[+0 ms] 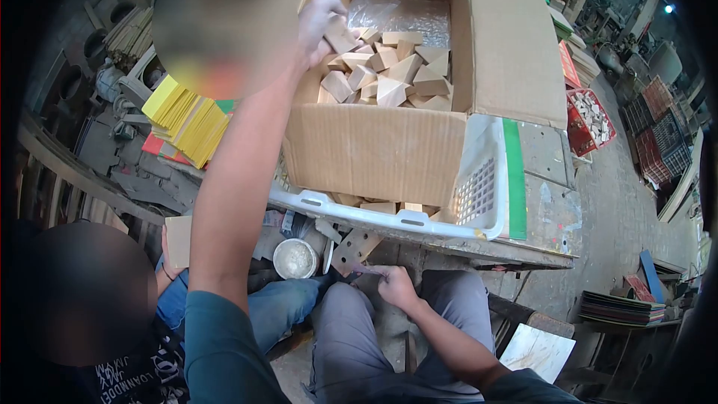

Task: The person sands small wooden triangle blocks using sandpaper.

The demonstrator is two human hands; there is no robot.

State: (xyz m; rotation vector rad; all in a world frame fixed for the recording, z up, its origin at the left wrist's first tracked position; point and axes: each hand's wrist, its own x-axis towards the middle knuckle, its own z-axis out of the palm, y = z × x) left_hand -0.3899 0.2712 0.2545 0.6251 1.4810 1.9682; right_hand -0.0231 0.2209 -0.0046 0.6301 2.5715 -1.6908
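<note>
box: on basket | blocks: in box (plastic wrap behind) | tub: before basket | crate: right of box

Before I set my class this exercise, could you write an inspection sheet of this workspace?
Surface: the worktable is marked with pale stains.
Job's things: an open cardboard box holds many wooden blocks and clear plastic wrap; a white basket is beneath it.
Clutter: a stack of yellow pieces to the left; a white tub below the basket.
Hands: left hand has its fingers on a wooden block at the box; right hand is low near the knees, its grip unclear.
Cables: nothing seen clearly.
Surroundings: another person at left; a filled red crate at right.
</note>
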